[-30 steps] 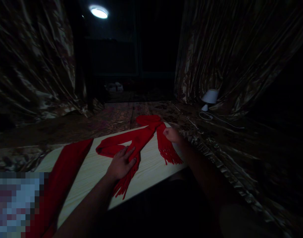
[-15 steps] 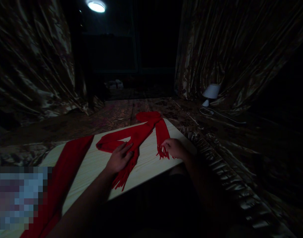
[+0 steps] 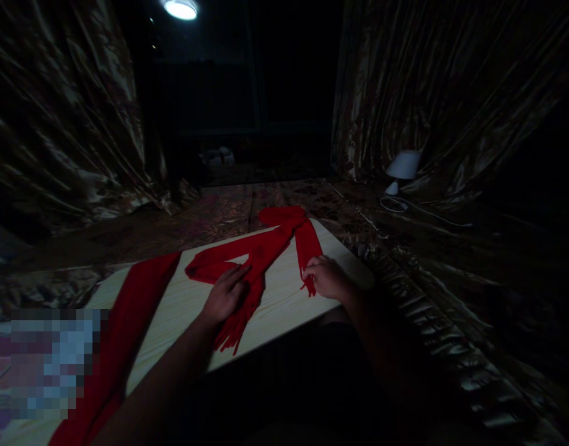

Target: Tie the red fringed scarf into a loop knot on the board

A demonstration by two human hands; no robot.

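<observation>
A red fringed scarf (image 3: 266, 253) lies folded and crossed over itself on a pale wood-grain tabletop (image 3: 284, 297). My left hand (image 3: 226, 294) rests on the scarf just above one fringed end, its fingers stretched out. At the other fringed end, my right hand (image 3: 325, 277) has its fingers curled and pinched on the scarf's edge. Some of the fringe there hangs below the fingers, and part of the end is hidden by the hand. A second strip of red cloth (image 3: 131, 310) runs down the left side of the tabletop.
A small white lamp (image 3: 404, 166) with a loose cord (image 3: 433, 215) stands at the back right on a patterned cover (image 3: 229, 210). Curtains (image 3: 382, 80) hang on both sides of a dark window. A blurred-out patch (image 3: 56, 359) covers something at the lower left. The room is dim.
My right hand has moved slightly up and onto the scarf's end, covering more of its fringe. My left hand stays on the scarf, its fingers closer together. The view has shifted slightly.
</observation>
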